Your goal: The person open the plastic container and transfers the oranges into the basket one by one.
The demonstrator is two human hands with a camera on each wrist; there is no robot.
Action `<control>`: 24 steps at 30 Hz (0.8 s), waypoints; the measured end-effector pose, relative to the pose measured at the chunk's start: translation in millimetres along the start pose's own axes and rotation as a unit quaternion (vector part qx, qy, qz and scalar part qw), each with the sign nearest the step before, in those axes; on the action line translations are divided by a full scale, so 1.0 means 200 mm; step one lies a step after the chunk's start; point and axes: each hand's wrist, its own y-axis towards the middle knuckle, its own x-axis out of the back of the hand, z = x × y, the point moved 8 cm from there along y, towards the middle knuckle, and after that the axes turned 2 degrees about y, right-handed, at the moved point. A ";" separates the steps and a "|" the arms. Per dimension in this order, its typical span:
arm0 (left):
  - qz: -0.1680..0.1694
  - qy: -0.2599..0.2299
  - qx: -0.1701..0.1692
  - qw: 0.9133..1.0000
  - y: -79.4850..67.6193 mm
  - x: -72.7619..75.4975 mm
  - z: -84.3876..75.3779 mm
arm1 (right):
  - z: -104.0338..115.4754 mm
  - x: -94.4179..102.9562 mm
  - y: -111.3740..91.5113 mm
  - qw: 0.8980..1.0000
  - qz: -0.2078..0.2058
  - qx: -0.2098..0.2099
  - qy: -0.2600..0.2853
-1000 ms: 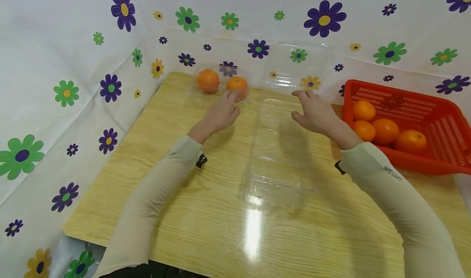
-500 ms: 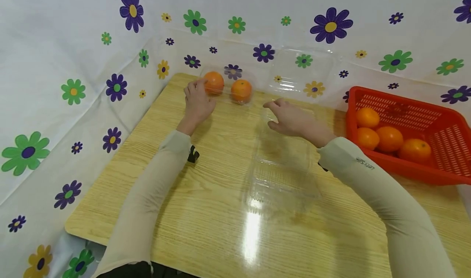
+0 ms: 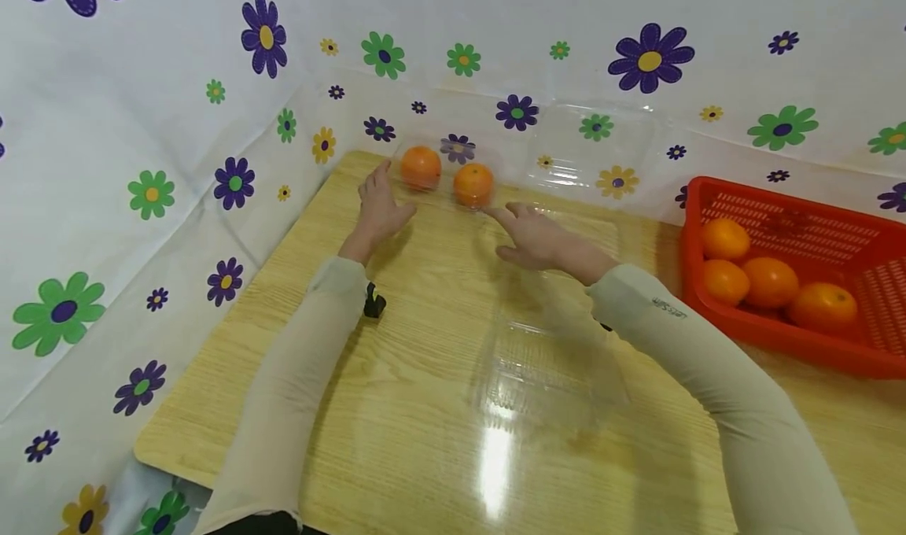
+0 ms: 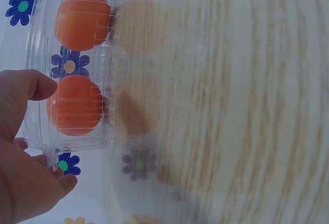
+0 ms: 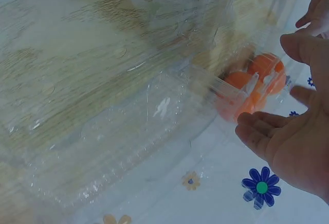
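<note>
A person in pale sleeves [image 3: 286,401] leans both arms across a wood-grained desk [image 3: 396,448], hands framing a clear plastic box [image 4: 106,67] at the far edge, beside a flower-printed cloth [image 3: 177,55]. Two oranges, one to the left [image 3: 421,168] and one to the right [image 3: 473,186], sit side by side inside it. The left hand [image 3: 382,211] is spread at the box's left end, its thumb over one side; how firmly it touches, I cannot tell. The right hand [image 3: 539,240], fingers outstretched and thumb apart, reaches toward the opposite end; whether it makes contact is unclear from here. Beneath that arm, clear plastic packaging [image 3: 548,342] lies on the desk, a transparent panel [image 3: 566,177] standing behind it by the cloth. At right, a red basket [image 3: 778,342] holds four oranges [image 3: 770,282].
</note>
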 end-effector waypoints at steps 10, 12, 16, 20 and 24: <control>-0.011 -0.019 -0.037 0.999 0.01 0.00 0.01 | -0.06 0.05 0.11 0.991 -0.083 -0.019 0.108; -0.012 -0.019 -0.042 0.999 0.01 0.00 -0.01 | -0.05 0.03 0.12 0.993 -0.077 -0.009 0.085; -0.013 -0.017 -0.040 0.999 0.01 -0.01 -0.02 | -0.02 0.01 0.14 0.997 -0.063 0.011 0.036; -0.018 -0.016 -0.035 0.999 0.02 0.00 0.00 | -0.02 -0.01 0.16 0.997 -0.074 0.005 0.005; -0.008 -0.049 -0.027 0.998 0.03 -0.03 0.02 | -0.06 -0.01 0.19 0.994 -0.101 -0.034 0.002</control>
